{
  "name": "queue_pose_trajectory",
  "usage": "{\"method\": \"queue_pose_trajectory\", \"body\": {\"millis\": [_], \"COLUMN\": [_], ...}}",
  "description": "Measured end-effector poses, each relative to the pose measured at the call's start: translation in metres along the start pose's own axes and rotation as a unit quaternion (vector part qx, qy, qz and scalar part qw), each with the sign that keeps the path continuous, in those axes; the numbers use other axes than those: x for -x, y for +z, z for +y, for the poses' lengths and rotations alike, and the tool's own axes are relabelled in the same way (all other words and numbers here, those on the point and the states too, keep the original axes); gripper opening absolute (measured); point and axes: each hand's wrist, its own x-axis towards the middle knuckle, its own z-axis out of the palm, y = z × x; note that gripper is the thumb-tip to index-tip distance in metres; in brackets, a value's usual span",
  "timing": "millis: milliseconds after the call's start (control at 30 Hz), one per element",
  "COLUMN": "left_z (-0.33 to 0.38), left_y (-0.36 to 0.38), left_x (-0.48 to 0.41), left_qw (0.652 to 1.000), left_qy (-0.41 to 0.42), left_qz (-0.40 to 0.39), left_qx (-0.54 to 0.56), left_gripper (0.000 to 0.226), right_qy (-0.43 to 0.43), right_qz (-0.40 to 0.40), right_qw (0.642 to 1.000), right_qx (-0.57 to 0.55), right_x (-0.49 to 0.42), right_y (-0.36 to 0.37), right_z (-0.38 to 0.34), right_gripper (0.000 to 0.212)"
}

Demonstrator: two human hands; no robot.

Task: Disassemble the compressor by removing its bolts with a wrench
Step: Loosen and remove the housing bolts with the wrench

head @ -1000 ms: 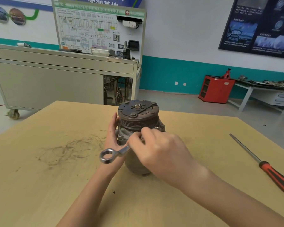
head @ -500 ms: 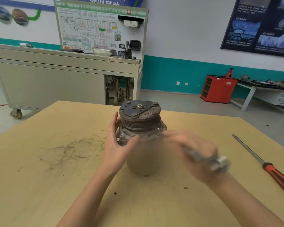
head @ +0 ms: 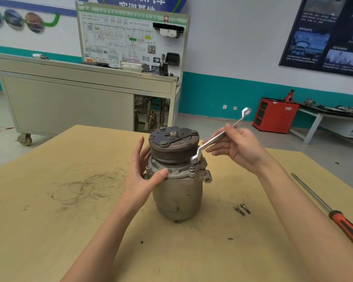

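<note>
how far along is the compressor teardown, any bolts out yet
Done: two loose bolts lie on the table, right of the compressor. In hand: the left hand grips the compressor at its flange, while the right hand holds the wrench with its lower end down at the flange's right side. Left: at least three flange bolts are seated, so the housing isn't apart yet.

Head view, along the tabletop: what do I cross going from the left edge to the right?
Dark scuff marks → left hand → compressor → two loose bolts → screwdriver. The right hand and wrench overlap the compressor and bolts, so they are left out.
</note>
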Motion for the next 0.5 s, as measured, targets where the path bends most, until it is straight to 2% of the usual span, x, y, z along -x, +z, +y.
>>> {"method": "queue_pose_trajectory", "body": {"millis": [67,133,167,200,267,300,333,500], "left_z": [-0.002,-0.003,-0.004,-0.005,-0.009,-0.009,-0.009,-0.009], "left_y": [0.001,0.002,0.003,0.003,0.003,0.003,0.004,0.009], "left_x": [0.001,0.003,0.004,0.004,0.004,0.004,0.005,0.005], "left_qw": [1.000,0.999,0.999,0.999,0.998,0.998,0.998,0.998], "left_qy": [0.006,0.015,0.021,0.027,0.038,0.040,0.040,0.054], "left_qz": [0.008,0.020,0.025,0.030,0.036,0.038,0.040,0.031], "left_qx": [-0.007,-0.021,-0.027,-0.029,-0.027,-0.027,-0.022,0.018], "left_gripper": [0.096,0.090,0.088,0.088,0.089,0.089,0.089,0.082], "right_qy": [-0.088,-0.207,-0.284,-0.358,-0.451,-0.462,-0.459,-0.443], "right_qz": [0.072,0.109,0.109,0.100,0.076,0.069,0.060,0.076], "right_qw": [0.987,0.943,0.896,0.827,0.668,0.609,0.570,0.466], "right_qx": [0.111,0.237,0.323,0.421,0.587,0.641,0.679,0.762], "right_x": [0.012,0.028,0.036,0.042,0.053,0.057,0.060,0.066], "right_y": [0.006,0.023,0.035,0.047,0.073,0.085,0.094,0.121], "right_z": [-0.013,-0.024,-0.026,-0.025,-0.020,-0.015,-0.012,0.004], "right_gripper": [0.037,0.033,0.030,0.029,0.030,0.028,0.025,0.010]}}
